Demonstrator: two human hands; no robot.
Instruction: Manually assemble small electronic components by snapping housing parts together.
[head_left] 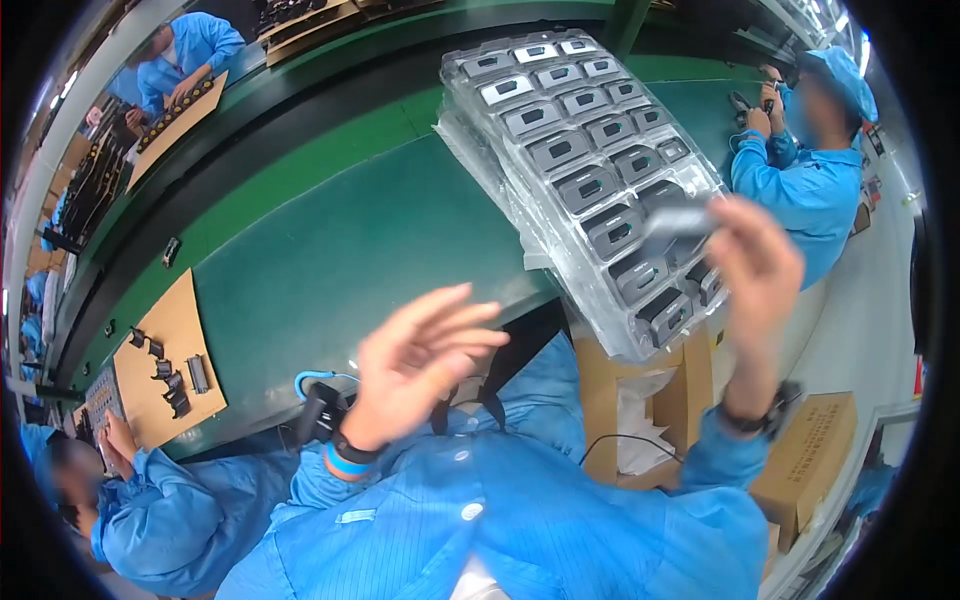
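My right hand (755, 260) pinches a flat grey part (678, 222) between thumb and fingers, over the right side of a clear plastic tray (622, 342). Motion smears the part, so its details do not show. Rows of grey rectangular housings (585, 188), each with a small dark cut-out, sit in the tray's pockets. More clear trays appear stacked under it. In front of my body, above the near edge of the green workbench (330, 240), my left hand (415, 360) is empty with its fingers apart. It touches neither the tray nor the bench.
At the left, a cardboard sheet (150, 410) carries several black parts (172, 385), beside a seated co-worker (180, 510). Another person (805, 170) works at the right. An open carton (600, 400) stands below the tray, and a closed carton (810, 455) sits at the lower right.
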